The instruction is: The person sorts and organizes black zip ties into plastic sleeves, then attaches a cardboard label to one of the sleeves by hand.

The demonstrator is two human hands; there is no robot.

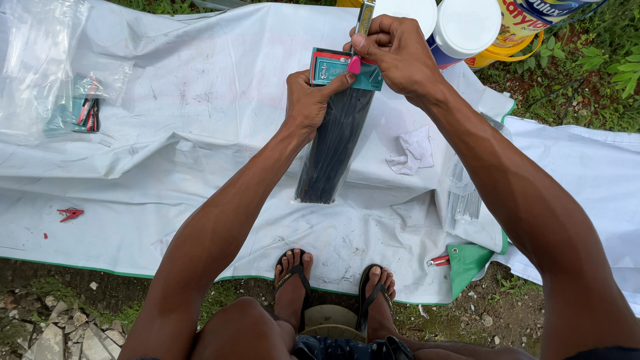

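Bare knees and sandalled feet sit lowest, on the white sheet's edge. Left hand wraps the black cable-tie pack below its teal header. Right hand, just above, pinches that header beside what may be a cutter.

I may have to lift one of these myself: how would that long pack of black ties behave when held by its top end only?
The pack of black ties probably stays fairly stiff: it hangs straight below the left hand. Its clear glossy sleeve may feel slippery. It seems light, since the fingers pinch only the card header.
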